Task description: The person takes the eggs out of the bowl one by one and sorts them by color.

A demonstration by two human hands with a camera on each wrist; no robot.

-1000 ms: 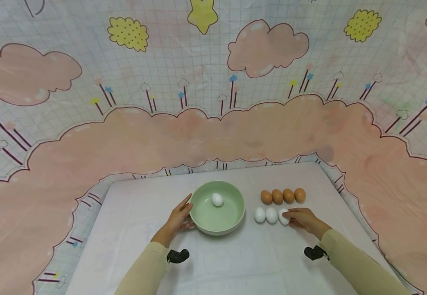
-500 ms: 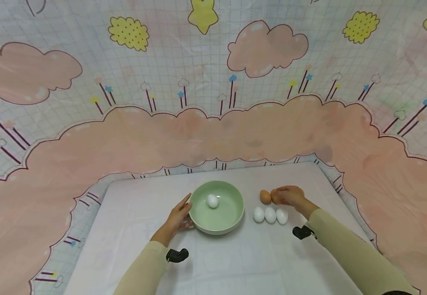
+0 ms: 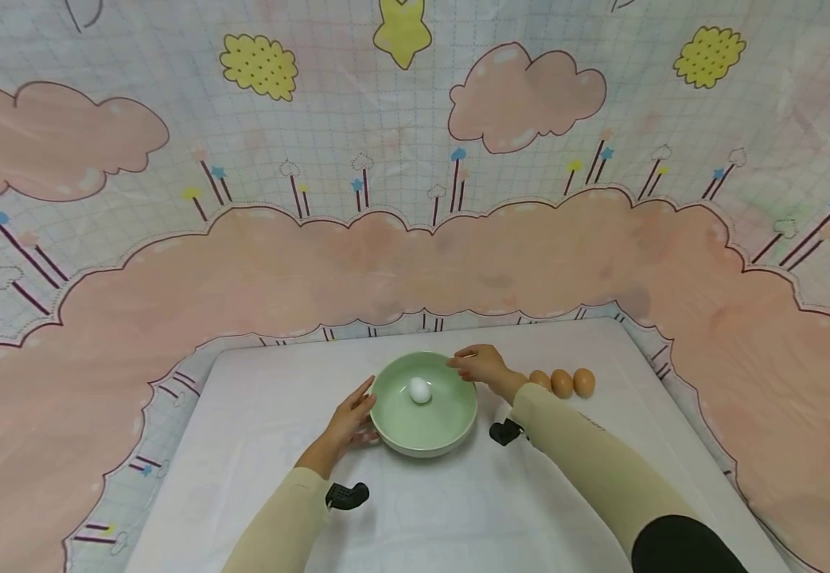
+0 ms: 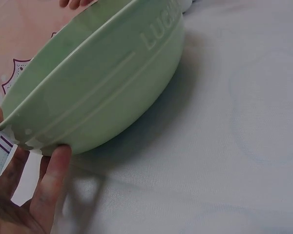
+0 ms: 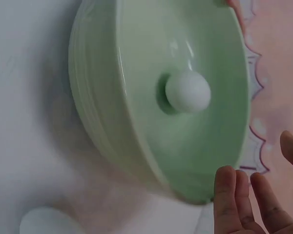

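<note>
A light green bowl (image 3: pixel 425 434) stands on the table with a white egg (image 3: pixel 420 390) inside it. My left hand (image 3: pixel 346 420) rests against the bowl's left side; in the left wrist view its fingers (image 4: pixel 56 168) touch the outer wall near the rim. At the far right rim is my right hand (image 3: pixel 482 364); the right wrist view shows its fingers (image 5: pixel 225 187) extended, thumb apart, nothing between them. Brown eggs (image 3: pixel 562 383) lie in a row right of the bowl, partly covered by the right sleeve. Another white egg (image 5: pixel 49 223) shows low in the right wrist view.
A white cloth covers the table (image 3: pixel 278 382). Behind and around it hangs a patterned backdrop (image 3: pixel 386 263) with clouds and stars. The right forearm (image 3: pixel 586 446) crosses over the area right of the bowl and hides the row of white eggs in the head view.
My right hand has gone from the white eggs to the brown eggs, then left to the bowl's rim. My left hand has stayed at the bowl. The egg inside has shifted slightly.
</note>
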